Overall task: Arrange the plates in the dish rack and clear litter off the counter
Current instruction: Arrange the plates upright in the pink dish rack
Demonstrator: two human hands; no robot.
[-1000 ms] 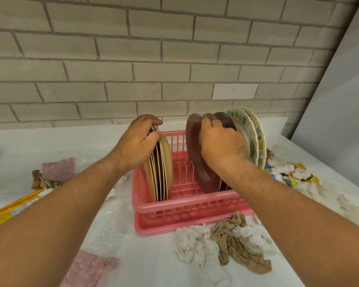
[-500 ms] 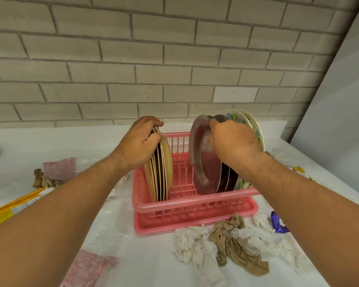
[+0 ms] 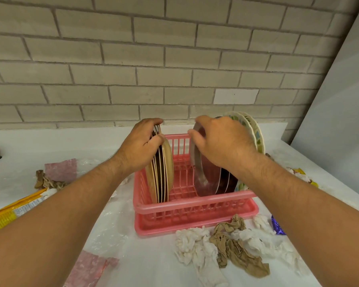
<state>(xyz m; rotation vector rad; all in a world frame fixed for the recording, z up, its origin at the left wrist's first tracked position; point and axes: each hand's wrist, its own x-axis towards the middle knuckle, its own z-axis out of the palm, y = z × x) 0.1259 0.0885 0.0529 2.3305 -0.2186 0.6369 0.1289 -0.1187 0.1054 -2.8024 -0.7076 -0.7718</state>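
A pink dish rack (image 3: 193, 206) stands on the white counter (image 3: 153, 262). At its left side several tan and brown plates (image 3: 163, 172) stand on edge, and my left hand (image 3: 140, 146) grips their top rims. At the right side, dark maroon plates (image 3: 207, 179) stand upright; my right hand (image 3: 220, 139) curls over their tops. Behind them lean two white patterned plates (image 3: 255, 131). Crumpled white and brown tissue (image 3: 222, 247) lies in front of the rack.
Litter on the counter: a pink wrapper (image 3: 60, 169) and brown tissue (image 3: 47, 181) at left, a yellow packet (image 3: 10, 212) at the left edge, a pink wrapper (image 3: 89, 270) near me, a purple wrapper (image 3: 277, 225) and white scraps at right. A brick wall (image 3: 153, 59) rises behind.
My right hand has set the maroon plates more upright in the rack's right side and moved onto their top edge. My left hand stays on the tan plates.
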